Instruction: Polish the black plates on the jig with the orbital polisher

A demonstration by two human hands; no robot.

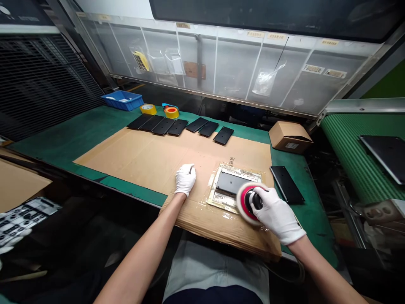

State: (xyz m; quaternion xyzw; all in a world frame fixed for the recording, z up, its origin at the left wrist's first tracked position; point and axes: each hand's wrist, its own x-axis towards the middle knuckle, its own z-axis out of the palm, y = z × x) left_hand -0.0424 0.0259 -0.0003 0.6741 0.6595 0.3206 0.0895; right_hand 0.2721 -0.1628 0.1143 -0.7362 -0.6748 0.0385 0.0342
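Black, the panel lies long-axis crosswise within a taped frame, its right end at the polisher gripped by the nearer right hand (left hand, fingers curled in, rests apart).

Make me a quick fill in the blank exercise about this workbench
1. The right hand, on the round-padded tool, wears a ____ glove.
2. The plastic tub at the back left is ____.
3. The cardboard sheet lies on a ____ tabletop.
4. The black panels in the back row number ____.

Missing words: white; blue; green; seven.
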